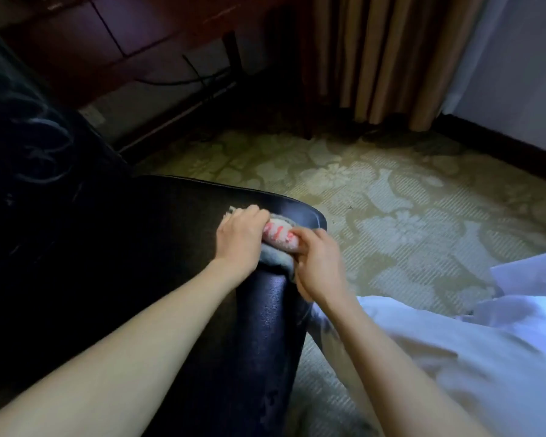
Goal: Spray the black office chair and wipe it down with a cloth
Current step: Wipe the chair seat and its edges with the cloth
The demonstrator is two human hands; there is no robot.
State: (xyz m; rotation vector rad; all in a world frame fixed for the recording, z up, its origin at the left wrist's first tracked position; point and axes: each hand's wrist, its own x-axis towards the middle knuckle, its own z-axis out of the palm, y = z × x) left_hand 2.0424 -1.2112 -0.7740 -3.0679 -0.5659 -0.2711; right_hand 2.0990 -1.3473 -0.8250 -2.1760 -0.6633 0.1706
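Two hands: both meet on one bunched cloth at the near corner of a black chair.
Left hand (240, 239): palm down, fingers curled over the cloth, clenched on its left part and pressing it onto the chair's top surface.
Right hand (317, 263): fingers pinched around the right end of the cloth, at the chair's outer edge; the thumb lies over the pink part.
Cloth (278, 239): grey, with a pale pink patch marked in red between the two hands; a grey fold hangs just over the chair's edge below the hands.
Chair (158, 234): black, glossy, leather-like; it fills the left and lower middle of the view, with a rounded corner just beyond the cloth and a padded side running down toward the camera under the forearms.
Chair surface: dull streaks and smears show on the dark part at far left.
Carpet (391, 216): pale green with a floral pattern, to the right of the chair.
Curtain (388, 55): tan, pleated, hanging at the back, reaching the carpet.
White fabric (473, 351): at lower right, beside the right forearm; whether it is clothing or bedding I cannot tell.
Spray bottle: not visible.
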